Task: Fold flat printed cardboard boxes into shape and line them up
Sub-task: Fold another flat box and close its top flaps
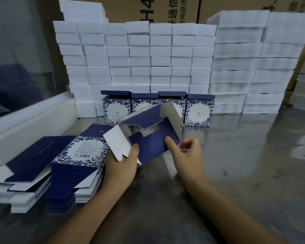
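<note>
A half-opened navy and white printed box [148,131] hangs above the metal table, its end flaps spread apart. My left hand [122,166] grips its lower left edge from below, thumb against a navy flap. My right hand [185,152] holds the right side, thumb pressing on a navy flap and fingers curled behind the box's edge. Several folded boxes [198,111] with blue floral print stand in a row behind it, lids open. Two stacks of flat boxes [74,171] lie at the left.
White foam blocks [158,55] are stacked high along the back and right [257,64], right behind the row. Brown cartons [165,9] rise behind them. A white ledge [30,118] and a window run along the left. The steel table [245,164] extends to the right.
</note>
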